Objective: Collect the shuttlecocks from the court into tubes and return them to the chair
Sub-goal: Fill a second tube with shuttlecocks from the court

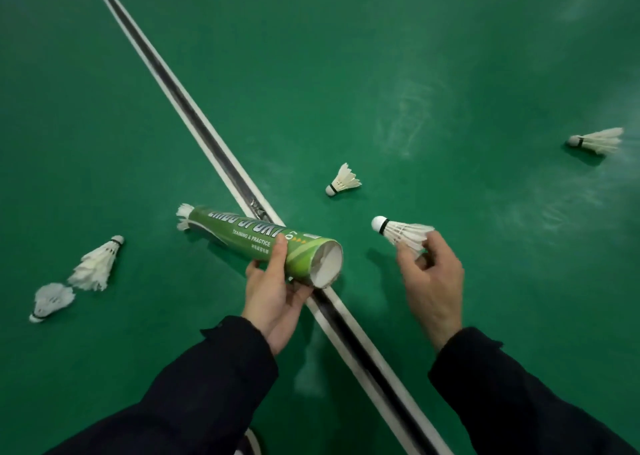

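My left hand [277,292] grips a green cardboard shuttlecock tube [249,236] near its open end, which faces right towards me. White feathers [183,215] stick out of the tube's far end. My right hand [433,281] pinches a white shuttlecock [401,231] by its feathers, cork pointing left, a short way right of the tube's mouth. On the floor lie other shuttlecocks: one [343,181] just beyond my hands, one [599,139] far right, and two at the left [97,264] [50,300].
The green court floor [415,56] spreads all around. A white boundary line with a dark seam [194,118] runs diagonally from the top left to the bottom right, passing under the tube. My dark sleeves fill the bottom of the view.
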Action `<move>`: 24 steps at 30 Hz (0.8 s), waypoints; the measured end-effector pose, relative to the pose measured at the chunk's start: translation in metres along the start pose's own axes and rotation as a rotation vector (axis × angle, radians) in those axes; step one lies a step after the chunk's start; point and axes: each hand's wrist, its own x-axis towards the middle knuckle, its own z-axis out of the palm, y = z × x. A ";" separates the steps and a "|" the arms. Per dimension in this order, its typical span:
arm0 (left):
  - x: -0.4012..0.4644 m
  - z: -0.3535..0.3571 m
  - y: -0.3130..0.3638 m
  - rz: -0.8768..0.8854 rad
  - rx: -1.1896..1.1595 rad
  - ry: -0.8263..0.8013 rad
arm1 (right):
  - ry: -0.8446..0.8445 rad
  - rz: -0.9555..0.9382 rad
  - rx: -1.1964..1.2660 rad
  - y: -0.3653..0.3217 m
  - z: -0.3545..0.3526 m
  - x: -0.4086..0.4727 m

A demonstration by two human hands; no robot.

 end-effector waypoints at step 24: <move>0.022 -0.061 0.088 0.023 -0.224 -0.219 | -0.675 -0.447 -0.513 -0.157 0.119 -0.049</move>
